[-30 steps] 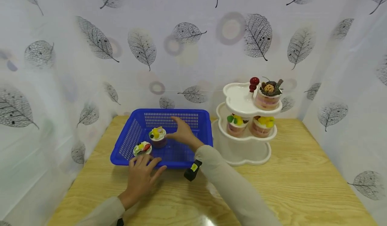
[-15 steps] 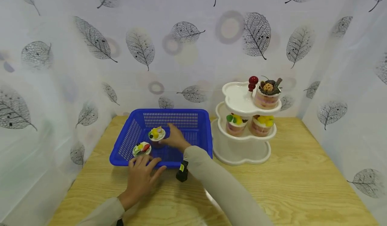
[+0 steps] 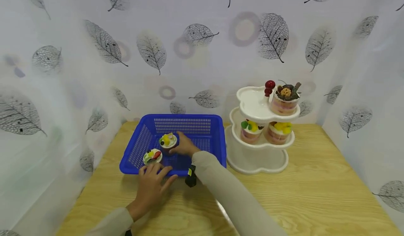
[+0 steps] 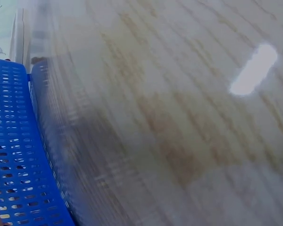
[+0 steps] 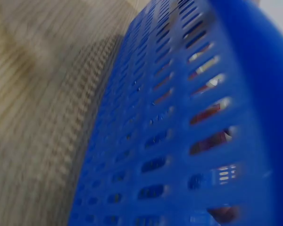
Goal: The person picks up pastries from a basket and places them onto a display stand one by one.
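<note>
In the head view, a blue plastic basket stands on the table with two toy dessert cups inside. The farther dessert cup has cream and yellow fruit on top. My right hand reaches in from the right and grips this cup by its side, the thumb near its front and the fingers partly hidden behind. Nearer the front wall sits a dessert cup with a red piece on its cream. My left hand rests its fingers over the front rim beside it, thumb spread to the right. The wrist views show mostly basket wall and table.
Right of the basket stands a white three-tier stand with a red knob. Its top tier bears a chocolate-topped dessert cup; two fruit-topped cups, one a yellow-topped cup, sit on the middle tier. A leaf-patterned curtain hangs behind.
My right hand has moved left and down inside the basket, from above its middle onto the farther dessert cup. The left hand has stayed at the front rim.
</note>
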Available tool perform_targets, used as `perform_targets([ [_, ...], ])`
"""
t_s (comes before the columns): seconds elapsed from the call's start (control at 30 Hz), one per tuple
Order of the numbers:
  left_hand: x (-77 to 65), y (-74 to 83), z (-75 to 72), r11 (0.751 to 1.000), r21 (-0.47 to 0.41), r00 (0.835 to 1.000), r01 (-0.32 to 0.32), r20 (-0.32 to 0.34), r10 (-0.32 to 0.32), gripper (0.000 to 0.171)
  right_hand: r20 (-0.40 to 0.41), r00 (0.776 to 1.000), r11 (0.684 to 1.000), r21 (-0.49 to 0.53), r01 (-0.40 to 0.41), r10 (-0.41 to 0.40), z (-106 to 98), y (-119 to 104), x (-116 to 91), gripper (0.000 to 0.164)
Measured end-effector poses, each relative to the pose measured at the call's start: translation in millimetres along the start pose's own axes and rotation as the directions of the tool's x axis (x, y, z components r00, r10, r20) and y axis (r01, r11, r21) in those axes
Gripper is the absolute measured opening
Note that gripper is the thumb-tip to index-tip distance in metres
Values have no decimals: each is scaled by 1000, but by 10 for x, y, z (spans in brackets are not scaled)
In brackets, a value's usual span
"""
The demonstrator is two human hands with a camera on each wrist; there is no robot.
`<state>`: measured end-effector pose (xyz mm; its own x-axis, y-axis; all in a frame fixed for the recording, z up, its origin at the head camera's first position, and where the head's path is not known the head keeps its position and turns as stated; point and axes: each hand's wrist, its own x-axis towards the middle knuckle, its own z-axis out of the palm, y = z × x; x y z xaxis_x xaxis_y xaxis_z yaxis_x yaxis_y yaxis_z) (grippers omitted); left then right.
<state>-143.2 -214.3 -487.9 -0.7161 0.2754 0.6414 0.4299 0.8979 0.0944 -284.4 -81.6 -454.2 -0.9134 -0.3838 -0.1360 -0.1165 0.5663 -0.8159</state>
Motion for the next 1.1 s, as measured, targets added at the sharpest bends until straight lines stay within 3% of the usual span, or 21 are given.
perform_targets([
  [0.23,38,32,-4,1000,-14,1000,9,13,-9,53,29,999,986,-165,35,-31,-42,-23,-5,87],
  [0.43,57,38,-33,999,-39,1000,12,18,-11,48,-4,999,988,-149,31,-32,-16,-85,-10,69],
  [0.57,49,29,-41,1000,-10,1000,7,4,-7,50,30,999,992,-121,47,-43,15,-117,-12,80],
  [0.67,49,40,-33,1000,7,1000,1,8,-1,50,45,998,981,-187,42,-34,22,-117,-14,87],
  [0.8,53,59,-21,1000,-9,1000,9,25,-9,50,44,998,958,-282,57,-46,2,-109,-17,76],
  [1.1,33,31,-20,999,-21,1000,27,14,-27,48,23,1000,989,-147,3,1,-145,-118,-62,69],
])
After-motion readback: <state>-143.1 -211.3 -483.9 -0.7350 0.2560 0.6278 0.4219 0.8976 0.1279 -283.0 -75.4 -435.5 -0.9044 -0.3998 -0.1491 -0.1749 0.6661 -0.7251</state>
